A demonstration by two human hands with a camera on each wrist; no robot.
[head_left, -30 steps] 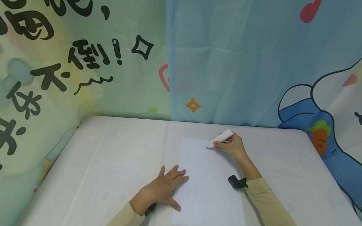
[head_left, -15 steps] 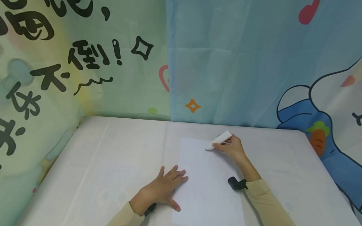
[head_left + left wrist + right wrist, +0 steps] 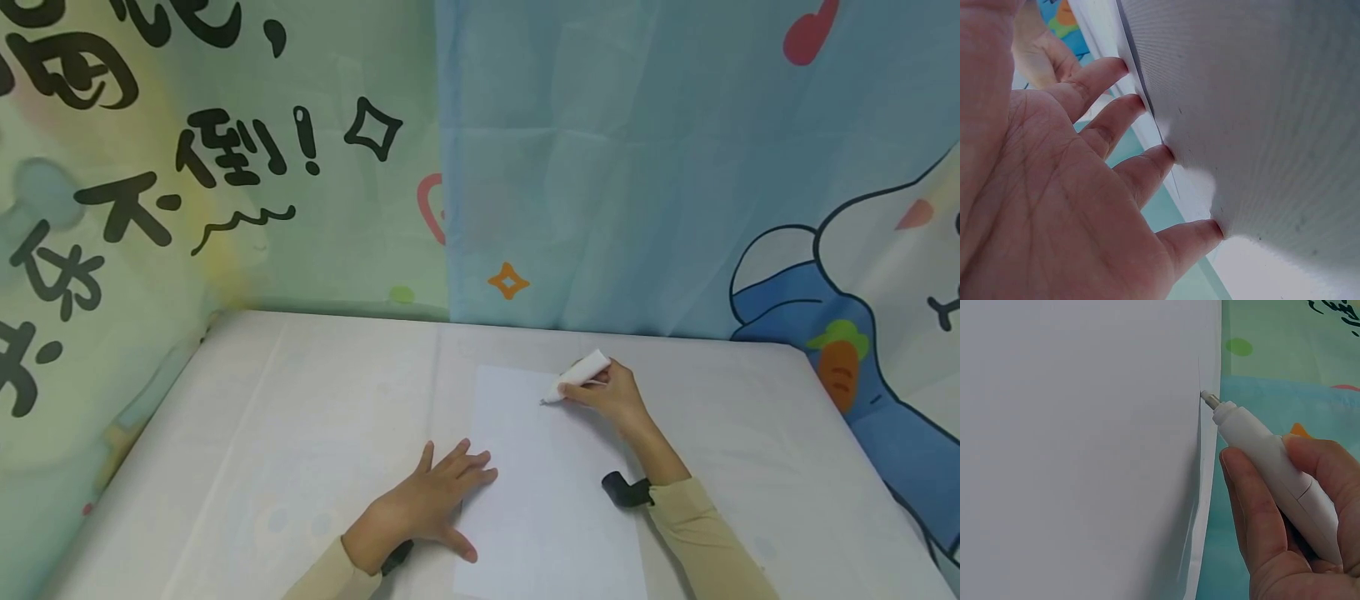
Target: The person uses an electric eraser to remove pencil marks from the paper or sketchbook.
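Observation:
On the table lies a sheet of white paper (image 3: 551,508). My right hand (image 3: 618,396) grips a thick white electric eraser (image 3: 1266,453) between thumb and fingers, body slanted. Its narrow metal end with a small pale tip points down and left at the paper, near the sheet's far edge; the right wrist view shows that tip at or very close to the surface. My left hand (image 3: 438,504) is spread flat beside the sheet's left edge. In the left wrist view its fingertips (image 3: 1207,232) touch the surface along that edge. No marks on the paper can be made out.
A white cloth-covered table (image 3: 315,400) spreads out around the sheet. Behind it hang a blue printed curtain (image 3: 600,167) and a green printed one (image 3: 322,250) with black lettering. A black wrist mount (image 3: 626,490) sits on the right wrist, above the table.
My right hand has drawn the electric eraser slightly left and toward me across the upper part of the sheet. My left hand keeps its place by the paper's edge.

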